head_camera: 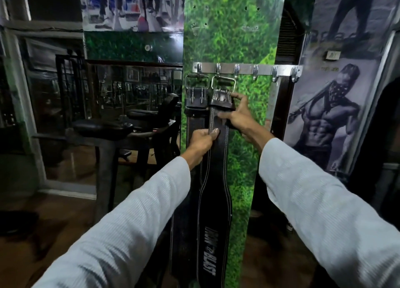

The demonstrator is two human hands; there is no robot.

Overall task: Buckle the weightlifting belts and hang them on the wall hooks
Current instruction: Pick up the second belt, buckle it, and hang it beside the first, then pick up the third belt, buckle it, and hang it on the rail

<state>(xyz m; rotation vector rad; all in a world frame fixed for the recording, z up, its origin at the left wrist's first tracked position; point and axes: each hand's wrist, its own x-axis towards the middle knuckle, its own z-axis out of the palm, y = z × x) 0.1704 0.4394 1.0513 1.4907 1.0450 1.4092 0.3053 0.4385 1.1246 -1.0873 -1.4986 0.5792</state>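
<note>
While both belts hang down the green panel (244, 136) at the middle of the frame, the risk lies at the top: the front belt (214, 179) hangs by its buckle (223, 83) from the second hook (218, 68) of the rack (246, 69), and the buckle sits tilted, so a tug or an uneven release could, I judge, slip it off and drop the belt to the floor. It could also knock the back belt (194, 123), which hangs just beside it from the first hook (199, 67). The left hand (200, 141) has its grip closed on the front strap, thumb across it; the right hand (237, 114) pinches the strap end under the buckle. Whether the prongs are seated is hidden by fingers and blur; the belts' lower ends are cut off by the sleeves (121, 227) and the bottom edge.
</note>
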